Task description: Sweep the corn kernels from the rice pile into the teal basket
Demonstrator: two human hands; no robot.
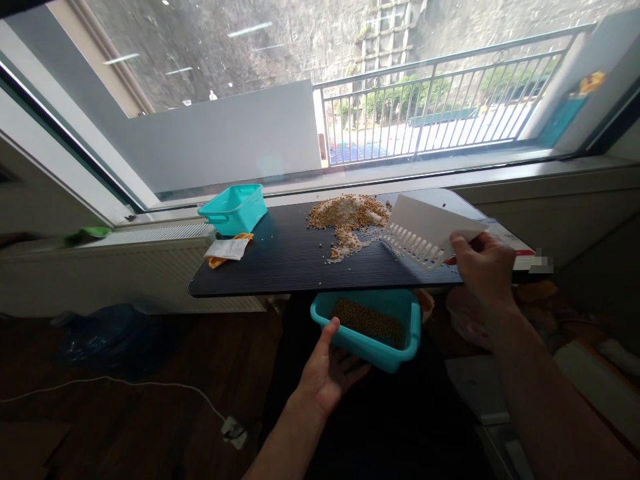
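1. You are holding the white slotted sheet [425, 223] over the right part of the counter [260, 277], just beside the mixed pile [350, 210]; its row of slots is running along the lower edge, and whether that edge is touching the surface you cannot tell from here.
2. Your right hand [485, 267] is pinching the sheet by its right end, with the thumb lying on the near face.
3. The mixed pile is sitting near the middle of the counter, towards the window; yellowish beans and white grains are lying together, and a tongue of them is trailing towards your edge.
4. Your left hand [330, 377] is gripping the lower turquoise bin [385, 359], its thumb pressing at the rim and its fingers reaching under the near wall.
5. That bin is hanging just below the counter's front edge, tilting a little, and brown beans [367, 320] are covering its bottom.
6. The upper turquoise bin [243, 219] is standing at the counter's far left, with a white-and-orange cloth [227, 251] lying just in front of it.
7. A white box [515, 248] with a red stripe is resting at the right end, partly hiding behind your right hand.
8. Farther out, a radiator [150, 270] is standing below the window at left, and a metal railing [433, 110] is showing outside.
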